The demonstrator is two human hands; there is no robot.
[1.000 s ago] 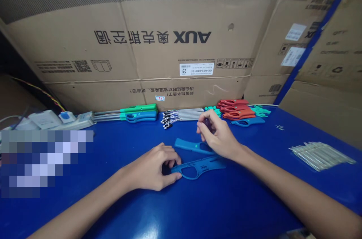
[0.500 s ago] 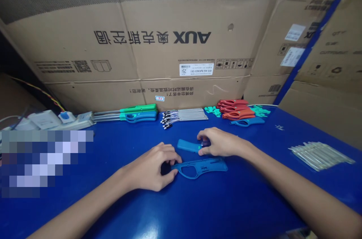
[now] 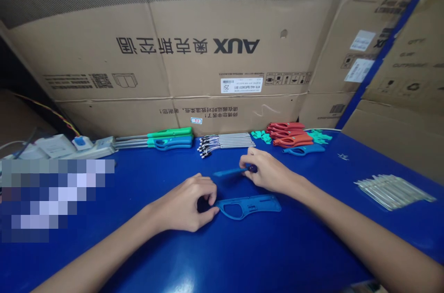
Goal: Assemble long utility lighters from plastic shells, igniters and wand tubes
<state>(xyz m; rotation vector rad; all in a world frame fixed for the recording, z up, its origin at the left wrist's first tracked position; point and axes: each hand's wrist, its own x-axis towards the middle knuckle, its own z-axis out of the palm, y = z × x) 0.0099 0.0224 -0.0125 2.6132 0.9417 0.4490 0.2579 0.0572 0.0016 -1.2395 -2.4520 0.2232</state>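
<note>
On the blue table lies a blue lighter handle half [image 3: 266,204], inner side up, with a trigger opening and moulded ribs. My left hand [image 3: 190,203] pinches its narrow left end between thumb and fingers. Just behind it, my right hand [image 3: 267,168] grips another blue lighter handle half [image 3: 227,173], raised off the table and seen nearly edge-on. A small dark purple piece [image 3: 253,168] shows at the fingers of my right hand; whether it is attached to that half I cannot tell.
Along the back are finished-looking long lighters [image 3: 169,138], metal tubes with wires [image 3: 232,140], small turquoise parts [image 3: 262,136] and red, orange and blue handle shells [image 3: 293,139]. Clear tubes [image 3: 393,191] lie at right, a power strip [image 3: 100,149] at left. Cardboard [image 3: 187,15] walls the back.
My right hand has turned the blue handle half it holds from its broad face to nearly edge-on. My left hand stays at the end of the lying half, which has barely shifted.
</note>
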